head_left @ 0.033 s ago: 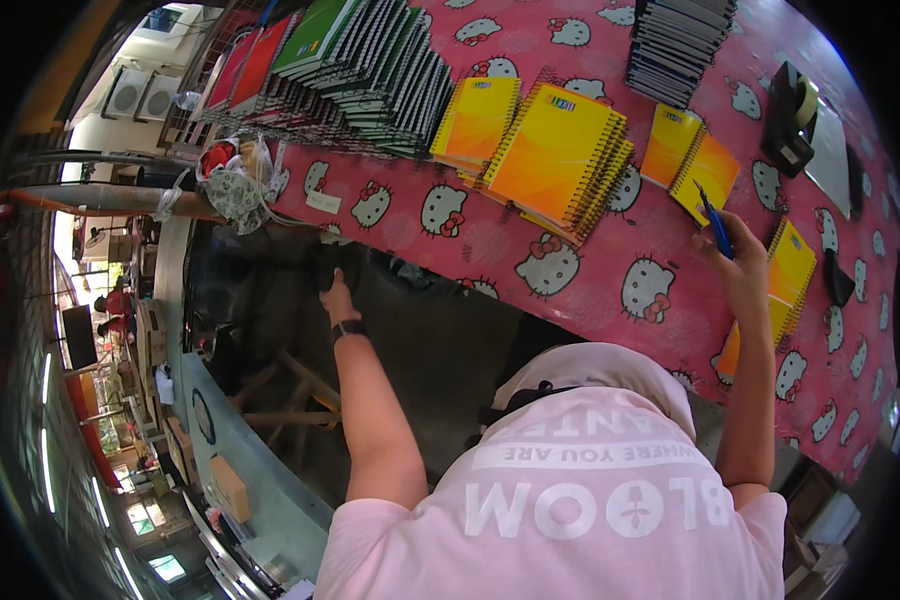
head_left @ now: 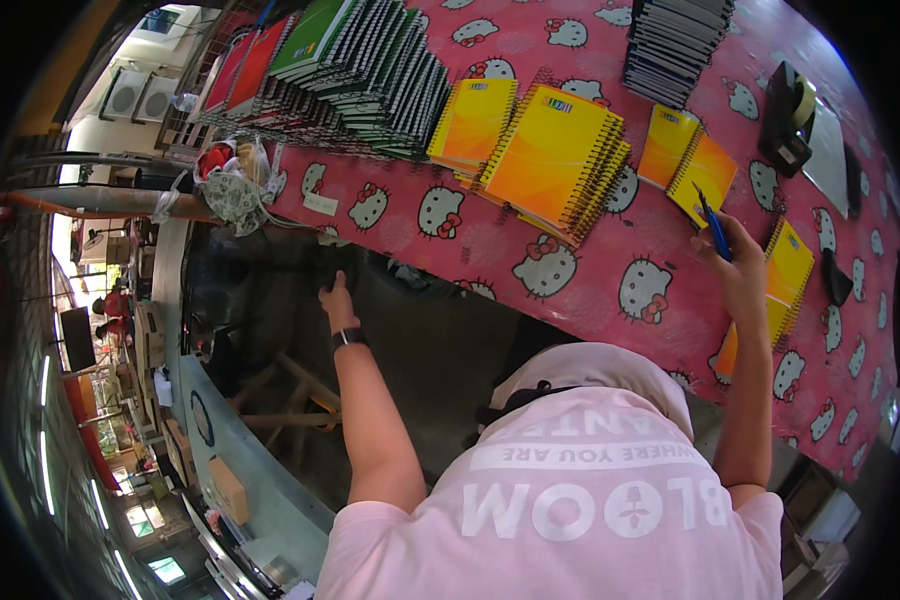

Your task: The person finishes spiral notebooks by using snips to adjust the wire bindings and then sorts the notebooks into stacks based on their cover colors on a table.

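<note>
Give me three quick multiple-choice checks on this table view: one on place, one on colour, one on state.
1. Where is the blue pen?
A. right hand
B. left hand
C. on the floor

2. What colour is the tablecloth?
A. green
B. pink with cat faces
C. plain white

3. The left hand is:
A. holding a notebook
B. resting on the table top
C. reaching below the table edge

Answers: 1 A, the pen sticks up from the right hand. 2 B, the print shows all over. 3 C, it is in shadow under the edge.

small white paper label point(head_left: 321, 203) on pink tablecloth point(head_left: 610, 260) edge
</note>
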